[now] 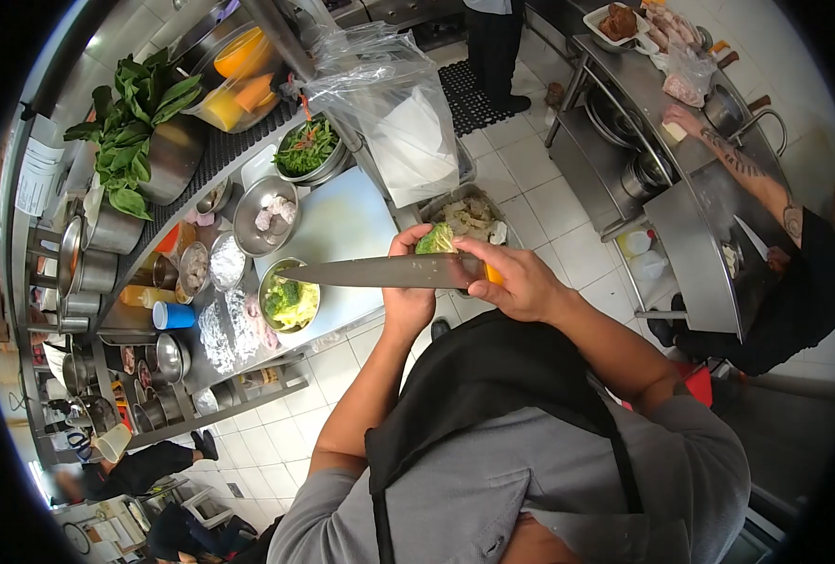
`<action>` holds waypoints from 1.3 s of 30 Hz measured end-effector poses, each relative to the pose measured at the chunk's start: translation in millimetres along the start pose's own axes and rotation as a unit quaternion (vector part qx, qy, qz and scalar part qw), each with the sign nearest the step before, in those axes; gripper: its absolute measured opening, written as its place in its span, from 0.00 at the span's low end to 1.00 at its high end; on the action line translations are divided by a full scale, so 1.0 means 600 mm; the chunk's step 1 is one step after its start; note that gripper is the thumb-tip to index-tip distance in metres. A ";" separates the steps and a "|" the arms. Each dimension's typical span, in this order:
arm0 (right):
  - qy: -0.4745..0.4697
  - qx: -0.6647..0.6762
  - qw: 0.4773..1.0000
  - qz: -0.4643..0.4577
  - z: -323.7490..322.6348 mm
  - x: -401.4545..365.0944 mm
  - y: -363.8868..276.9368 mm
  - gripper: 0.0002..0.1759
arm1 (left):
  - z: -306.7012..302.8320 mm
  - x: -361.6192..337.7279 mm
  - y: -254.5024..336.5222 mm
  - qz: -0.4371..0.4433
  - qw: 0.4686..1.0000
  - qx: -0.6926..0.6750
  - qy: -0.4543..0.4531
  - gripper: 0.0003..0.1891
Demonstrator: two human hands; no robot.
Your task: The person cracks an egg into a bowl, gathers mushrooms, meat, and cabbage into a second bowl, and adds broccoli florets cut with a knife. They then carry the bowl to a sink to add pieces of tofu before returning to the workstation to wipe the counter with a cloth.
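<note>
Two hands beside the cutting board (pixel 342 214) | left hand (pixel 408 303): fingers curled round broccoli (pixel 435 240), seemingly steadying it | right hand (pixel 527 284): thumb and fingers pinching the chef's knife (pixel 370 274) near its handle, probably for control | steel bowl (pixel 293 329) holding cut florets (pixel 290 303) at the board's edge, apparently for easy reach

Knife blade (pixel 380 273): smooth metal. Broccoli (pixel 434 240): rough. Board (pixel 342 218): matt plastic.

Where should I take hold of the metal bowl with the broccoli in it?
I'd probably take the rim of the metal bowl from its right side: the round edge is open there toward the cutting board, whereas crumpled wrapping lies to the left and the knife overlaps the far edge in view.
</note>
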State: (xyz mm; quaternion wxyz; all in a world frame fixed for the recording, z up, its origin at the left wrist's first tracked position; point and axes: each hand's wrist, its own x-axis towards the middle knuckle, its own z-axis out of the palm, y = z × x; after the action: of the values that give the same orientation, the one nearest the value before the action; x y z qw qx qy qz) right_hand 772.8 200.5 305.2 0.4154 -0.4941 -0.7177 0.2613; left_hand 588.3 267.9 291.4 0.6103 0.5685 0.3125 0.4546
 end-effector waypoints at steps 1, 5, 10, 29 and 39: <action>-0.005 0.004 1.000 0.006 -0.001 -0.001 0.000 0.35 | 0.000 -0.001 0.000 -0.001 1.000 -0.002 -0.001 0.23; -0.018 0.011 1.000 0.012 -0.002 -0.003 0.001 0.35 | 0.001 -0.003 0.003 -0.012 1.000 -0.003 -0.004 0.23; -0.020 0.006 1.000 0.009 0.003 -0.007 0.005 0.34 | -0.002 -0.004 -0.001 -0.002 0.999 0.039 0.005 0.23; 0.033 0.054 0.981 0.183 -0.012 -0.022 0.049 0.32 | -0.048 -0.012 -0.034 -0.076 0.991 -0.109 0.005 0.18; 0.044 0.036 0.950 0.308 -0.006 -0.128 0.163 0.25 | -0.476 -0.085 -0.063 -0.088 0.779 0.469 0.406 0.19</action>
State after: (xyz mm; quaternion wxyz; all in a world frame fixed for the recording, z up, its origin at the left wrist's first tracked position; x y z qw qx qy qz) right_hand 836.5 166.1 204.5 0.3635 -0.6870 -0.5013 0.3803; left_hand 319.1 341.0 202.2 0.1221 0.5170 0.7545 0.3854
